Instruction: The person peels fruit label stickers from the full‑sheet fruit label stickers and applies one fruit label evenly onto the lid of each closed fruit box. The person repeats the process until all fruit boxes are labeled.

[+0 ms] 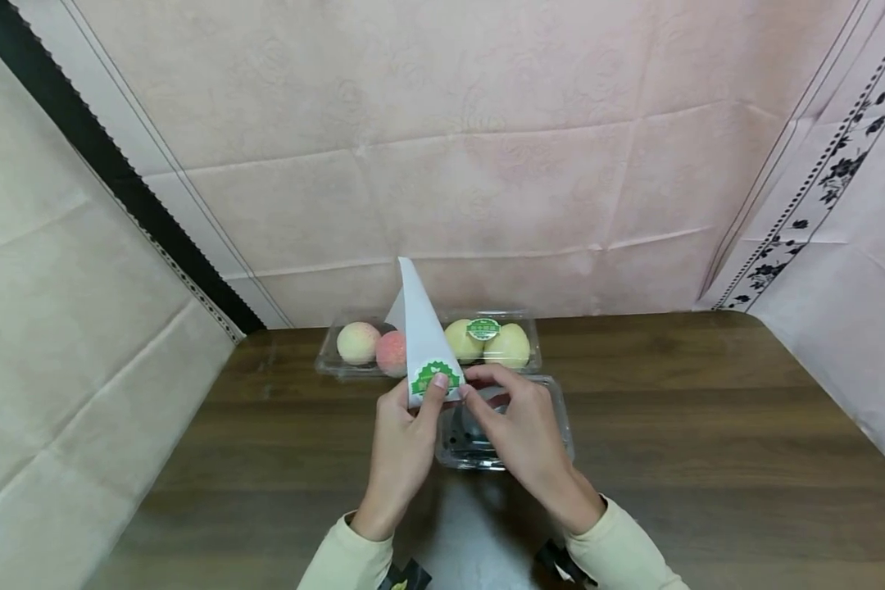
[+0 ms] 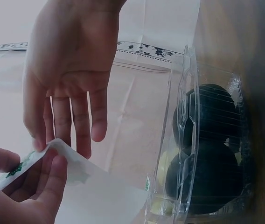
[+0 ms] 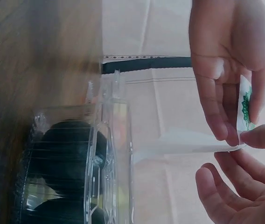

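Observation:
A white sheet of paper (image 1: 422,328), bent lengthwise into a tall point, bears a green printed label (image 1: 422,381) near its lower end. My left hand (image 1: 401,451) grips that end, the thumb lying over the label. At the sheet's lower right corner my right hand (image 1: 534,447) pinches the edge between thumb and index finger; its other fingers are hidden in part. Just beneath the right hand stands a clear plastic box (image 1: 564,418), holding dark round fruit (image 2: 209,177) seen through its ribbed wall in the left wrist view.
Clear packaging along the back edge holds pinkish peaches (image 1: 357,342) at left and yellow-green round fruit (image 1: 507,346) at right, beneath a green oval label (image 1: 483,329). The sheet hides its middle. Cloth panels (image 1: 487,188) hang behind the wooden table (image 1: 671,426).

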Motion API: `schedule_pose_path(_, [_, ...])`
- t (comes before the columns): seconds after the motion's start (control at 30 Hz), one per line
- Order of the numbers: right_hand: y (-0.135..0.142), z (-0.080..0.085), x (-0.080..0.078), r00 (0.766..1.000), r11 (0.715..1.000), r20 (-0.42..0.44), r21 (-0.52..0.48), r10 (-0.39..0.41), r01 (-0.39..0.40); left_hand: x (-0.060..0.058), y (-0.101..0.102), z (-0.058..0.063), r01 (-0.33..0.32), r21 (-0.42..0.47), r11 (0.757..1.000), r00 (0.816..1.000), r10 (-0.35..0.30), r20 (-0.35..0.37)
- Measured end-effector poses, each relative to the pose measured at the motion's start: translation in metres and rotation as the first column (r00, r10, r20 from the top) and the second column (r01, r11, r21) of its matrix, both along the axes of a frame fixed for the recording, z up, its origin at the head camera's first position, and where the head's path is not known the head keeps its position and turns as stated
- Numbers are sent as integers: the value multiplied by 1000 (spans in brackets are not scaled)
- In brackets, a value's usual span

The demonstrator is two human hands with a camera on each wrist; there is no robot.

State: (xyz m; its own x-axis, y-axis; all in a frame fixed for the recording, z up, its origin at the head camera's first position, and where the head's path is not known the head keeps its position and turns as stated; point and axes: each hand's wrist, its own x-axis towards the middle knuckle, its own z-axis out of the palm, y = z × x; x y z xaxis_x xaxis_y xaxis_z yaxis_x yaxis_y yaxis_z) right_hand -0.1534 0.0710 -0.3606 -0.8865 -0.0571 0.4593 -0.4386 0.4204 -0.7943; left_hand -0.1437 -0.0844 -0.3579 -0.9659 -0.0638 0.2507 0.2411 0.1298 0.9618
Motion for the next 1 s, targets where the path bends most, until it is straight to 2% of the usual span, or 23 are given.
schedule_pose_path(0.23, [5, 4, -2, 995, 998, 97, -58, 20, -15, 1, -2, -3, 14, 10, 1000, 999, -14, 28])
schedule_pose_path(0.43, [8, 5, -1, 994, 999, 113, -45, 2, 3, -2, -1, -4, 37, 3, 999, 999, -37, 23])
schedule_pose_path(0.67, [7, 4, -1, 1000, 999, 12, 43, -23, 23, -3, -4, -1, 37, -16, 999, 999, -37, 23])
schedule_pose_path(1.0, [7, 2, 1, 994, 981, -104, 183, -40, 59, -3, -3, -2, 26, -54, 998, 1000, -25, 16])
